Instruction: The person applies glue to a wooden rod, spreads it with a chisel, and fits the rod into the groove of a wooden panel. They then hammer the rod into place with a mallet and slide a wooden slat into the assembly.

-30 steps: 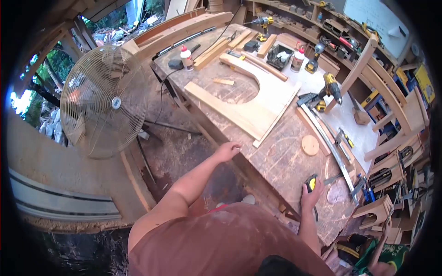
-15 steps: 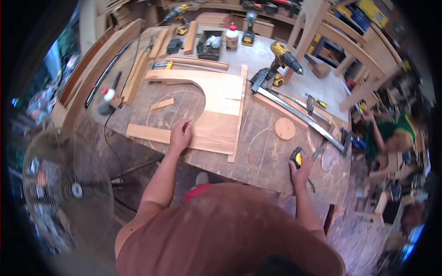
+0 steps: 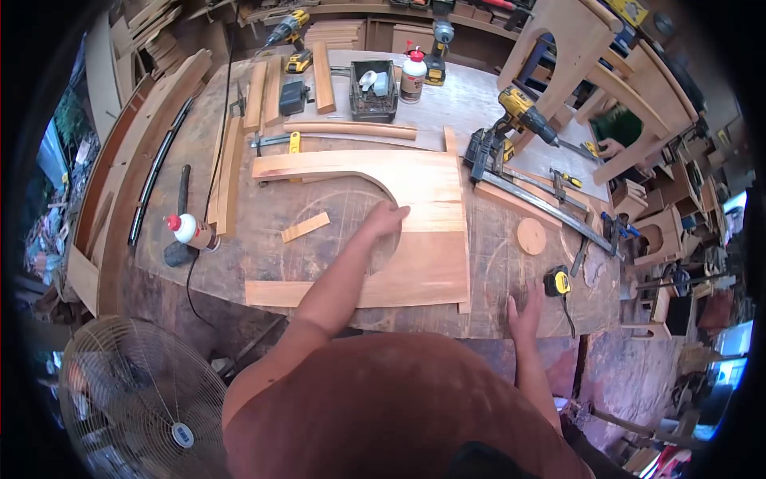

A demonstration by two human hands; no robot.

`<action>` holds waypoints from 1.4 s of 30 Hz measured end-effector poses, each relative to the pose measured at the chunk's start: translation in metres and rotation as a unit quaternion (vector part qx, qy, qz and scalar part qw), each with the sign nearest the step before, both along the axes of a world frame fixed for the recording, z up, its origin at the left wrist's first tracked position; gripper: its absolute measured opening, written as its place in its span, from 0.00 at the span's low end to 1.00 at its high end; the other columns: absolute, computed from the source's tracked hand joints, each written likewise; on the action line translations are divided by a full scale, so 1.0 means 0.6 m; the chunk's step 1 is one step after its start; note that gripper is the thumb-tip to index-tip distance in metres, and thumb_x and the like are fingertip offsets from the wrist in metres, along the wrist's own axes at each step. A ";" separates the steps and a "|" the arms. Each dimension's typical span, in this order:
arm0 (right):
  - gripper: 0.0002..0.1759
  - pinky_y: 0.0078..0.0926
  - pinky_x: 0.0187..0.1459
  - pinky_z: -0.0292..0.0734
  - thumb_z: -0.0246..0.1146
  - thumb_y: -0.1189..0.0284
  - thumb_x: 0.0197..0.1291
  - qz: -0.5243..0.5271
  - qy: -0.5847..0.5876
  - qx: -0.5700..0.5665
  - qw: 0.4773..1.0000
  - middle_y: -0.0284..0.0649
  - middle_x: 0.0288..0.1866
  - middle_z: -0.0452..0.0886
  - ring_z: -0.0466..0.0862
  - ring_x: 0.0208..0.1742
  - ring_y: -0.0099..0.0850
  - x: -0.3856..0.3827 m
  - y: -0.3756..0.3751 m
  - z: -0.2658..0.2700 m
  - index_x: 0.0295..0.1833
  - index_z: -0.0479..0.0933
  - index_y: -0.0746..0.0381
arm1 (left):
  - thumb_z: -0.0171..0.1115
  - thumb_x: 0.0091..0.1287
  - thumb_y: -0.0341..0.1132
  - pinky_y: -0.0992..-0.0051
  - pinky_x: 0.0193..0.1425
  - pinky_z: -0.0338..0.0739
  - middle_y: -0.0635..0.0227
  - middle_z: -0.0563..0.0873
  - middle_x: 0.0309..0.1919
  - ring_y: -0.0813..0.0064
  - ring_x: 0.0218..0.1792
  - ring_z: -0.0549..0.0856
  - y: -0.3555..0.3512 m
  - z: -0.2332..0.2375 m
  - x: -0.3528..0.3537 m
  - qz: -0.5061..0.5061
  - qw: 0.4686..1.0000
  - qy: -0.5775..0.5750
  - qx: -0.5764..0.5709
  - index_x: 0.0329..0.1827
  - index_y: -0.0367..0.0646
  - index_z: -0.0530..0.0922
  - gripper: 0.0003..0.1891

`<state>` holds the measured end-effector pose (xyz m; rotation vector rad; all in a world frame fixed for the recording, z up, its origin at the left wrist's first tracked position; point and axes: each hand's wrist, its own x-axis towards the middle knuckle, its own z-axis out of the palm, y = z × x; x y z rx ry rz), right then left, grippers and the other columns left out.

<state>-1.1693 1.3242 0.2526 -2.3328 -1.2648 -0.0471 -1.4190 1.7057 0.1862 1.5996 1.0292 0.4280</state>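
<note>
A pale wooden panel (image 3: 435, 259) with a curved cutout lies on the workbench (image 3: 363, 322), a thin strip along its right end. My left hand (image 3: 386, 220) is at the inner curve of the cutout, its fingers closed on the panel's edge. My right hand (image 3: 525, 310) is empty over the front of the bench, fingers spread. Just right of it sits a yellow and black tape measure (image 3: 557, 281). A round wooden disc (image 3: 531, 236) lies behind that hand. Inside the cutout is a small wood strip (image 3: 306, 227).
Clamps (image 3: 550, 209) and a yellow drill (image 3: 523, 112) lie at the right. Glue bottles (image 3: 412, 77), a black bin (image 3: 373, 100) and wood strips stand at the back. A fan (image 3: 144, 399) is front left. Another person's hand (image 3: 610, 149) shows beyond the stool frame.
My left hand has moved from the panel's front arm to the inner curve. My right hand has let go of the tape measure and opened. The view has shifted.
</note>
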 end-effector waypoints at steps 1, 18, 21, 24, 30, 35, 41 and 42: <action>0.37 0.50 0.78 0.50 0.68 0.70 0.58 -0.006 0.036 -0.006 0.999 0.59 0.76 0.60 0.55 0.79 0.56 -0.009 0.006 -0.005 0.73 0.65 0.63 | 0.63 0.69 0.42 0.63 0.44 0.81 0.59 0.89 0.34 0.60 0.34 0.87 0.008 0.020 -0.012 -0.120 0.987 0.079 0.067 0.46 0.37 0.83 0.15; 0.28 0.53 0.74 0.58 0.67 0.63 0.57 -0.065 0.013 -0.035 0.997 0.54 0.72 0.68 0.65 0.75 0.54 -0.005 0.052 -0.054 0.63 0.74 0.61 | 0.68 0.59 0.31 0.44 0.65 0.68 0.59 0.85 0.48 0.54 0.56 0.82 0.401 0.105 -0.018 -0.149 0.804 0.344 0.462 0.54 0.47 0.76 0.19; 0.27 0.52 0.74 0.58 0.67 0.63 0.57 -0.068 0.013 -0.020 0.997 0.54 0.72 0.68 0.65 0.75 0.53 -0.003 0.049 -0.054 0.62 0.74 0.61 | 0.68 0.59 0.31 0.49 0.63 0.69 0.61 0.83 0.46 0.55 0.54 0.81 0.412 0.110 -0.049 -0.214 0.785 0.244 0.527 0.56 0.46 0.76 0.21; 0.27 0.51 0.74 0.58 0.66 0.63 0.57 -0.068 0.010 0.000 0.998 0.53 0.73 0.68 0.65 0.75 0.52 -0.003 0.044 -0.060 0.62 0.75 0.61 | 0.68 0.58 0.29 0.56 0.60 0.71 0.58 0.82 0.46 0.54 0.51 0.80 0.331 0.251 -0.050 -0.187 0.796 0.164 0.552 0.58 0.45 0.76 0.23; 0.32 0.47 0.73 0.61 0.67 0.61 0.59 -0.042 0.012 -0.015 0.999 0.51 0.74 0.67 0.67 0.75 0.47 0.000 0.029 -0.046 0.67 0.71 0.59 | 0.72 0.56 0.31 0.59 0.49 0.76 0.56 0.81 0.43 0.52 0.45 0.81 0.027 0.356 0.000 -0.276 0.789 0.056 0.546 0.59 0.47 0.79 0.25; 0.37 0.39 0.69 0.67 0.68 0.65 0.60 0.004 0.512 0.247 0.823 0.47 0.73 0.68 0.69 0.73 0.36 0.057 0.009 -0.005 0.73 0.64 0.61 | 0.70 0.59 0.37 0.59 0.44 0.76 0.59 0.81 0.38 0.55 0.40 0.82 -0.186 0.327 0.088 -0.353 0.781 0.062 0.512 0.59 0.48 0.78 0.23; 0.21 0.19 0.32 0.82 0.70 0.75 0.62 0.054 0.516 0.231 0.823 0.38 0.38 0.82 0.84 0.30 0.23 0.140 -0.063 0.081 0.58 0.73 0.64 | 0.70 0.59 0.42 0.58 0.46 0.77 0.60 0.82 0.38 0.55 0.40 0.82 -0.320 0.276 0.202 -0.347 0.791 0.036 0.502 0.59 0.48 0.78 0.24; 0.20 0.20 0.33 0.83 0.69 0.75 0.62 0.039 0.523 0.232 0.819 0.38 0.38 0.82 0.84 0.31 0.23 0.156 -0.084 0.087 0.58 0.73 0.64 | 0.71 0.59 0.43 0.58 0.46 0.77 0.61 0.83 0.39 0.54 0.40 0.82 -0.330 0.271 0.212 -0.362 0.801 0.040 0.475 0.59 0.48 0.78 0.25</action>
